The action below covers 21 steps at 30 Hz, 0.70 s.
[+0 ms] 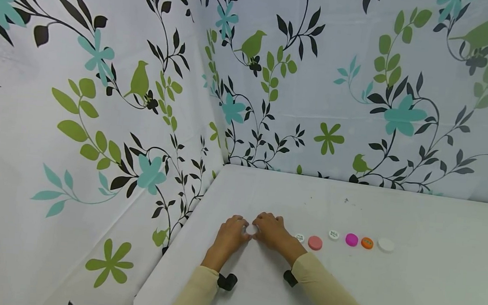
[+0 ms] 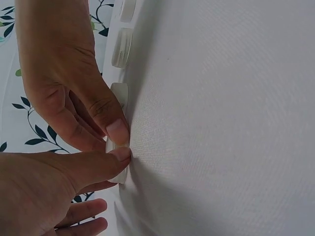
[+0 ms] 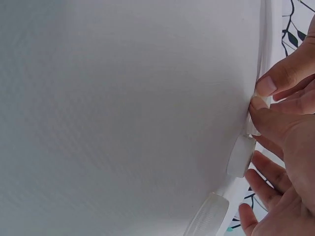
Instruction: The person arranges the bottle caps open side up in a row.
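Observation:
Both hands meet at a round white bottle cap (image 1: 251, 229) low on the white table. My left hand (image 1: 231, 234) pinches its left side between thumb and fingers. From the other side my right hand (image 1: 273, 231) pinches the same cap, the thumbs side by side. In the left wrist view the cap's edge (image 2: 119, 178) shows below the thumbs, the rest covered by fingers. Just beyond the right hand lies a white cap with dark print (image 1: 299, 237), partly hidden by the wrist; a white cap (image 3: 241, 156) stands close to the fingers in the right wrist view.
A loose row of caps continues rightward on the table (image 1: 439, 279): coral (image 1: 315, 243), white with print (image 1: 333, 235), magenta (image 1: 351, 240), orange (image 1: 367, 243) and a larger white one (image 1: 386, 245). Patterned cloth (image 1: 263, 125) hangs along the table's left and back edges.

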Each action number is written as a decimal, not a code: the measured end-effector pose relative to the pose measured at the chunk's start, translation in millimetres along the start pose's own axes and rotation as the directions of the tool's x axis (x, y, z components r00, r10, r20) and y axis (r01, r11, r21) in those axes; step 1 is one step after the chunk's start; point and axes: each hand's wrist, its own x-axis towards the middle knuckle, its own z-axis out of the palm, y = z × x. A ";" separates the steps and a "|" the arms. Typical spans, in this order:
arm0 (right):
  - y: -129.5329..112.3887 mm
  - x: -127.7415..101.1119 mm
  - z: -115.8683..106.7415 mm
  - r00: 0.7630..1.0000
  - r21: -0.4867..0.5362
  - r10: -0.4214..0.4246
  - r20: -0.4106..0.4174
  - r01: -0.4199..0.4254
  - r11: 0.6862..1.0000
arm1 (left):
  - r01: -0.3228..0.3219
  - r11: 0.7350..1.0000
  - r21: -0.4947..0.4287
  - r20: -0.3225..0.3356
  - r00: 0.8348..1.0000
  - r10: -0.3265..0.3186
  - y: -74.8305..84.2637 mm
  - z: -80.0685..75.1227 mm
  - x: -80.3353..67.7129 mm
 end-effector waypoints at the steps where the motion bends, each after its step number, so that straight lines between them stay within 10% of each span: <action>1: 0.8 0.2 -0.3 1.000 0.004 -0.005 0.001 0.005 1.000 | -0.002 1.000 -0.003 0.000 1.000 0.002 0.0 0.2 -0.1; 21: 1.9 2.1 -28.5 0.999 0.128 -0.044 -0.016 0.046 0.991 | -0.012 0.994 -0.107 -0.113 0.994 -0.001 -0.3 -5.6 5.9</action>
